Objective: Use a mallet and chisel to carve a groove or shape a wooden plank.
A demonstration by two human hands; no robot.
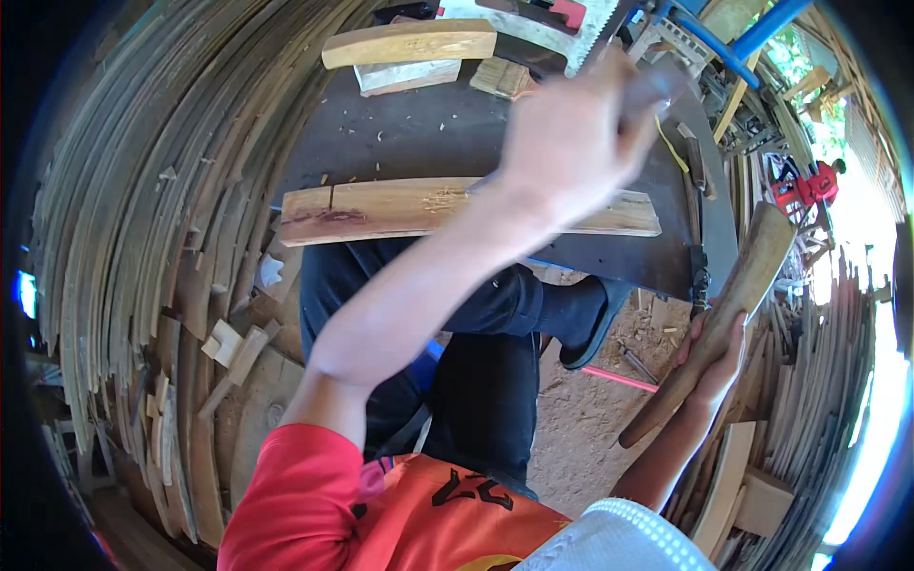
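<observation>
So, status on the board [381, 217]: it's lying at the near edge of the dark tabletop [419, 133], just above my bent leg, and I'd call it partway done at best. Toward its left end there's a dark narrow slot [331, 196] across the top face, with a reddish-brown stain near it, and a little heap of shavings [443, 200] sits around the middle, so some cutting has clearly been done. What's left is harder to judge, since my left forearm crosses right over the board and hides a good chunk. I don't see anything matching that slot on the bit showing at the right end, so my guess is there's work to go there, but don't hold me to it. Grip check: my left hand [576, 143] is up above the board, fingers curled snug around a dark tool [650, 95], too blurry to say exactly what. My right hand [725, 357] is off to the side, well apart from the board, wrapped round the middle of a wooden club [752, 252] with its fat end up. Over at the back there's a handsaw [592, 38], and near it a curved pale piece [409, 43] resting on a block, both out of my hands.
</observation>
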